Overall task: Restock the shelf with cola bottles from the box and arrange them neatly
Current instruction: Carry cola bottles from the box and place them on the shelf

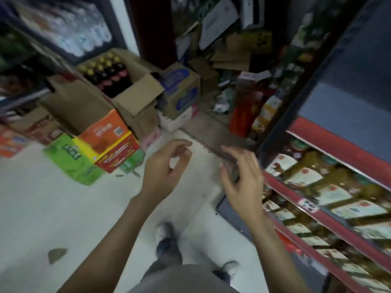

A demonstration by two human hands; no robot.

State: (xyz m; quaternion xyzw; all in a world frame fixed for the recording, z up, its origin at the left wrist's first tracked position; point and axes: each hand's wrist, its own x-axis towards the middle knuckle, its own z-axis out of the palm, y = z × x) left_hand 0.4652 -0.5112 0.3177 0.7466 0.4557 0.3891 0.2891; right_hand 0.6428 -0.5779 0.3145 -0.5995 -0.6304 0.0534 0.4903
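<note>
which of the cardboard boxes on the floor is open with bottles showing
The big brown cardboard box at upper left: its flaps are folded out and dark cola bottles stand inside. The blue-printed box beside it is shut.

Nothing here is showing up clearly enough to read. The orange carton (103,132), up and left of the left hand (167,168), is carrying white characters and a small square code, all smeared by blur. The green carton (69,157) below it is showing pale lettering I cannot make out. A white tag (307,205) on the red shelf edge (330,220), just right of the right hand (243,178), is bearing dark digits, unreadable.
</note>
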